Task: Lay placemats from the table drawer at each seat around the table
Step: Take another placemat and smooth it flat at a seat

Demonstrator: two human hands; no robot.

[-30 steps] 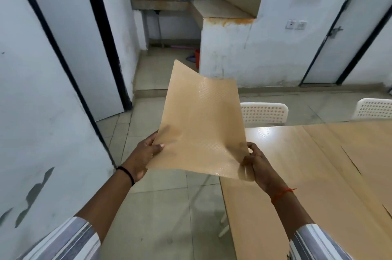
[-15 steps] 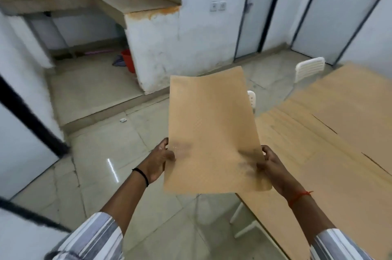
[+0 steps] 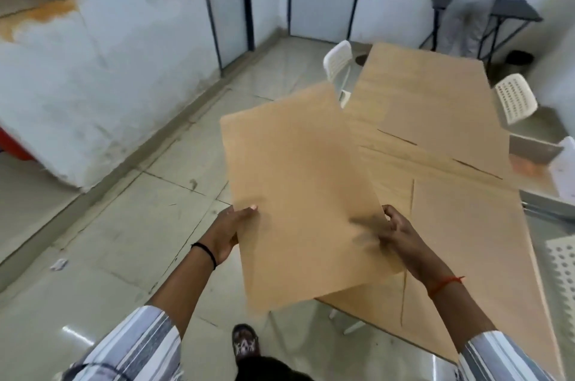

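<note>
Pinching a flat tan placemat point(image 3: 298, 187) by both edges: left grip point(image 3: 227, 231), right grip point(image 3: 398, 234).

A tan, rectangular placemat point(image 3: 298, 194) is held up in the air, tilted so its long side runs away from the viewer. It is thin and plain, close in colour to the wood beneath it. The left hand point(image 3: 228, 229) grips its left edge near the bottom, and the right hand point(image 3: 396, 234) grips its right edge. Its right part overlaps the near corner of the light wooden bench point(image 3: 466, 240). Other tan placemats point(image 3: 435, 110) already lie flat on the bench, edges meeting at thin dark seams.
</note>
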